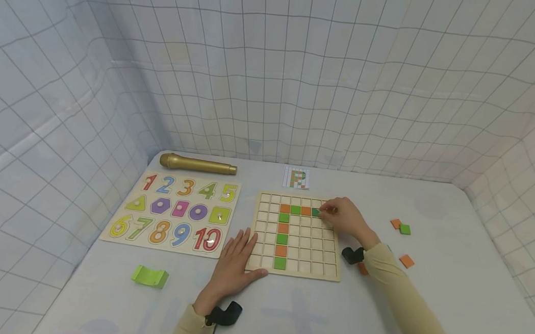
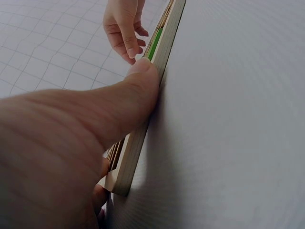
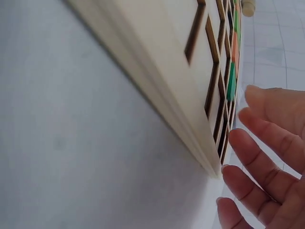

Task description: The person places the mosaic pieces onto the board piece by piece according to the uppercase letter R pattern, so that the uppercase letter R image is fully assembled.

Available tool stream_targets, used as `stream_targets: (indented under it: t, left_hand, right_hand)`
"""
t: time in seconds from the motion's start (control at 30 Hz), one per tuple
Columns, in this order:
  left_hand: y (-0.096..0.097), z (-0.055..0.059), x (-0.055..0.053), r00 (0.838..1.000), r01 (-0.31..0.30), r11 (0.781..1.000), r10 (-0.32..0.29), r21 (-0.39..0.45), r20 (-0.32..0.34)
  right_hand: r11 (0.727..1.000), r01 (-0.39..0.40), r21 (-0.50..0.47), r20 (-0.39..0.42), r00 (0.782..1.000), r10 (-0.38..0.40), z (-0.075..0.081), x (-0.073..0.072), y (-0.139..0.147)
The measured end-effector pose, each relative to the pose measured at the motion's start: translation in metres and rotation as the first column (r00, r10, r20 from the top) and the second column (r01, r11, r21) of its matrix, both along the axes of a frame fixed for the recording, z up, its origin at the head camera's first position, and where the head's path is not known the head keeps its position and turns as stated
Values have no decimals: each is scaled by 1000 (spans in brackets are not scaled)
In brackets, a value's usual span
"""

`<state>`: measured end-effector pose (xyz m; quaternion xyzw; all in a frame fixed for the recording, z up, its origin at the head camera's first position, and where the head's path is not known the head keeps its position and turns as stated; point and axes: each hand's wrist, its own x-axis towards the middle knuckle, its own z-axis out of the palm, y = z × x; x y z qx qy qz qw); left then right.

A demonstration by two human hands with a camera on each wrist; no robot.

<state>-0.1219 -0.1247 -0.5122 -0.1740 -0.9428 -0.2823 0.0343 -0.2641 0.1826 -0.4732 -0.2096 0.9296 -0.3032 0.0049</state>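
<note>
A wooden grid board lies in front of me. Green and orange square tiles form a column in it, with a row running right from its top. At the row's right end sits a darker green tile. My right hand hovers over that tile, fingers loosely bent; in the right wrist view its fingertips stand apart from the tile and hold nothing. My left hand rests flat at the board's front left corner, its fingers spread along the left side and its thumb against the front edge.
Behind the board lies a small pattern card. To the left are a number-and-shape puzzle, a gold microphone and a light green block. Loose orange and green tiles lie at right, some partly under the right forearm.
</note>
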Motion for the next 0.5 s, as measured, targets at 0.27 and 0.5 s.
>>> stream_targets:
  t: [0.27,0.5]
  left_hand:
    - [1,-1,-1,1000,2,1000,-2,-11,7]
    - [0,-2,-1,1000,4,1000,-4,-2,-22]
  right_hand:
    - [992,108,-59,-146,982,-116,1,4,25]
    - [972,196,-130,-309,923,-227,6,9,52]
